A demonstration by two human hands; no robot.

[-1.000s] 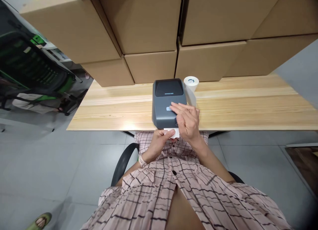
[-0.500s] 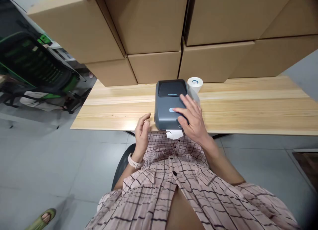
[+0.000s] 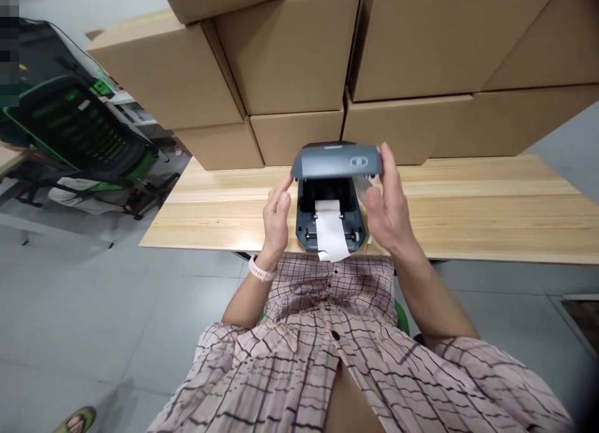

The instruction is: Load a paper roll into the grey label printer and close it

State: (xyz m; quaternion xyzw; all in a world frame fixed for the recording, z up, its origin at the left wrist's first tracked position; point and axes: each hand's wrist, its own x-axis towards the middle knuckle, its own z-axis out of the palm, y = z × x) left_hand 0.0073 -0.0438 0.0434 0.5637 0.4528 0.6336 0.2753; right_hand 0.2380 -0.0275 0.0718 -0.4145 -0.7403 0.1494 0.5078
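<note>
Since the earlier frame, the lid (image 3: 334, 163) of the printer (image 3: 306, 232) has swung up from shut to raised, and both hands have moved to its two ends. Left hand (image 3: 276, 224) and right hand (image 3: 387, 211) are well apart, with the printer between them. Fingertips of the left one meet the lid's left corner, the rest of that hand loosely curved beside the printer. On the other side, the right one lays its fingers along the lid's right end, with the thumb lower down and away from them. I cannot tell how firmly either one grips.

Raised at the front, the lid tilts up over the dark inside of the printer, which sits at the front edge of the wooden table (image 3: 224, 214), near the middle. A white paper strip (image 3: 331, 230) runs forward through the open body and hangs over the front, its end uneven. Pale, see-through material shows between the lid and the right thumb, partly hidden.

Behind the printer stand stacked cardboard boxes (image 3: 297, 136). A light wristband (image 3: 262, 269) circles the left wrist, and the person wears a checked shirt (image 3: 281, 370). Off to the left is an office chair (image 3: 79, 130).
</note>
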